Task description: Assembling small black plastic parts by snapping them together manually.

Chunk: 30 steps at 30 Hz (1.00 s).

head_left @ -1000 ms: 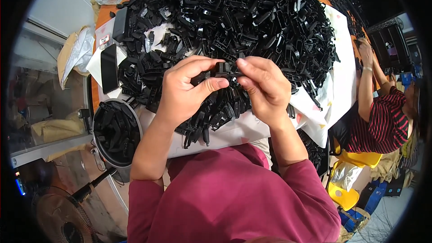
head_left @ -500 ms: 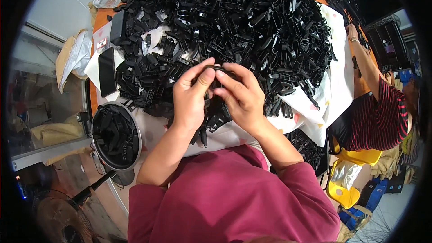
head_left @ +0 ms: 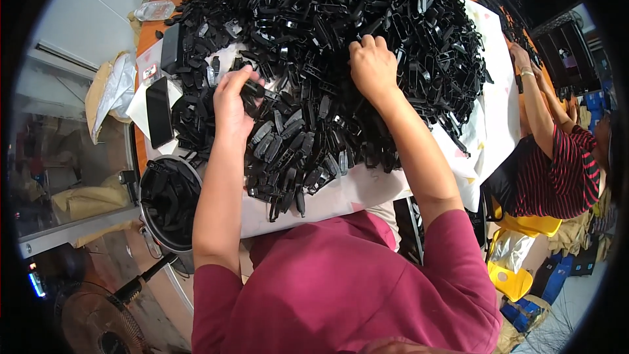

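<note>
A large heap of small black plastic parts (head_left: 308,26) covers the table in front of me. My left hand (head_left: 231,105) is closed around a black plastic part (head_left: 253,90), above the left side of the heap. Its thumb is uppermost, and part of the piece sits inside the palm. Farther right, my right hand (head_left: 375,69) reaches into the heap with its fingers curled down among the parts. Its fingertips are hidden, so what they pinch does not show. Near me lies a looser cluster of longer black parts (head_left: 288,141).
A black phone (head_left: 158,113) lies at the table's left, with a clear plastic container (head_left: 154,10) beyond it. A round bin (head_left: 169,203) of black parts stands at the left edge, above a fan (head_left: 98,321). Another person in a striped shirt (head_left: 557,177) works at the right.
My hands, together over the near side of the heap before, have parted. The left moved left with a black part; the right went forward and right into the pile.
</note>
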### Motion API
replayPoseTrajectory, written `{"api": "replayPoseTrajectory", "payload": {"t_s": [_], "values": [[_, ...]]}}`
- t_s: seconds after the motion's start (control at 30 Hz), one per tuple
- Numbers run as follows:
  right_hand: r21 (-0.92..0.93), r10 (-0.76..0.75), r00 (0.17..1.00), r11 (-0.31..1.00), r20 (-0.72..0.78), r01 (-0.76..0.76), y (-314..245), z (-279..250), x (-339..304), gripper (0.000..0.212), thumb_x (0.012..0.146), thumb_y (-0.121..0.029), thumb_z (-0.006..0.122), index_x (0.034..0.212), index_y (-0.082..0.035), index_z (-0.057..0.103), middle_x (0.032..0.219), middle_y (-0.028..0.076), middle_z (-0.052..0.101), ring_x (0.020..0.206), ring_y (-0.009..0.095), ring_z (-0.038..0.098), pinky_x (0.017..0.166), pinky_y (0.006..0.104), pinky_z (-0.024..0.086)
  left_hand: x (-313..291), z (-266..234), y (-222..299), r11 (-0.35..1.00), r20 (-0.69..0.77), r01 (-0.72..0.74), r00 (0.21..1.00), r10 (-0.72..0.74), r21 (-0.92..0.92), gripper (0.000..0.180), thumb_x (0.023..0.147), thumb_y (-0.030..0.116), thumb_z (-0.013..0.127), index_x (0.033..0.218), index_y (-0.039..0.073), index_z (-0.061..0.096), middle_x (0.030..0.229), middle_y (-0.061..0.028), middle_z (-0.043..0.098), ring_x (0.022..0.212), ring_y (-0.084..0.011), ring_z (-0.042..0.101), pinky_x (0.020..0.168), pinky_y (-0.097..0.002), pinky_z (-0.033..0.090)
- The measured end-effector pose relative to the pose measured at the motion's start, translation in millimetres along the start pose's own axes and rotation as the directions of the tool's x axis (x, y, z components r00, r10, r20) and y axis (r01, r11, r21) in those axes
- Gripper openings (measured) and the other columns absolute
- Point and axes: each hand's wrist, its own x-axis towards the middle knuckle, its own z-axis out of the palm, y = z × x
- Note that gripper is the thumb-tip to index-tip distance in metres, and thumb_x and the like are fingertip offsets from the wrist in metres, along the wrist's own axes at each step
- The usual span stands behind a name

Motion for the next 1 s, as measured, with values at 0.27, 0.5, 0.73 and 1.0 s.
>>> {"api": "replayPoseTrajectory", "payload": {"t_s": [0.27,0.5,0.73,1.0], "values": [[0.231,-0.038,0.999,0.972,0.031,0.030,-16.2,-21.1,-21.2,0.010,0.068,-0.014,0.066,0.076,-0.008,0.063,0.078,0.006,0.060,0.077,0.024,0.057,0.066,0.0339,0.048,21.2,30.3,-10.9,0.027,0.266,-0.267,0.963,0.044,0.963,0.027,0.074,0.037,0.064,0.081,0.011,0.068,0.082,-0.0119,0.065,0.080,-0.0306,0.061,0.069,-0.0389,0.047],[0.320,-0.094,0.989,0.946,0.117,0.052,-42.1,-19.2,-24.6,0.016,0.066,-0.018,0.069,0.075,-0.007,0.063,0.076,0.006,0.060,0.080,0.024,0.059,0.068,0.0334,0.048,17.5,45.9,-20.8,-0.013,0.337,-0.340,0.927,0.162,0.940,0.021,0.073,0.027,0.066,0.090,0.015,0.066,0.089,-0.0086,0.063,0.080,-0.0281,0.061,0.068,-0.0380,0.048],[0.376,0.005,0.993,0.925,0.116,-0.049,-35.1,-21.7,-28.8,0.025,0.068,-0.017,0.068,0.088,-0.005,0.061,0.083,0.010,0.059,0.080,0.027,0.059,0.068,0.0356,0.048,22.9,56.6,-18.6,-0.350,0.733,-0.668,0.675,0.086,0.657,0.026,0.071,0.014,0.065,0.097,0.015,0.065,0.098,-0.0044,0.059,0.075,-0.0243,0.061,0.066,-0.0350,0.049],[0.862,-0.143,0.989,0.497,-0.028,0.096,-36.0,-46.0,-27.4,0.036,0.075,-0.004,0.064,0.110,-0.004,0.057,0.093,0.009,0.062,0.081,0.019,0.060,0.070,0.0292,0.050,-6.4,23.3,16.0,0.934,0.615,-0.038,0.762,-0.204,0.356,0.026,0.075,0.007,0.068,0.099,0.000,0.062,0.092,-0.0018,0.060,0.079,-0.0134,0.056,0.073,-0.0269,0.047]]}}
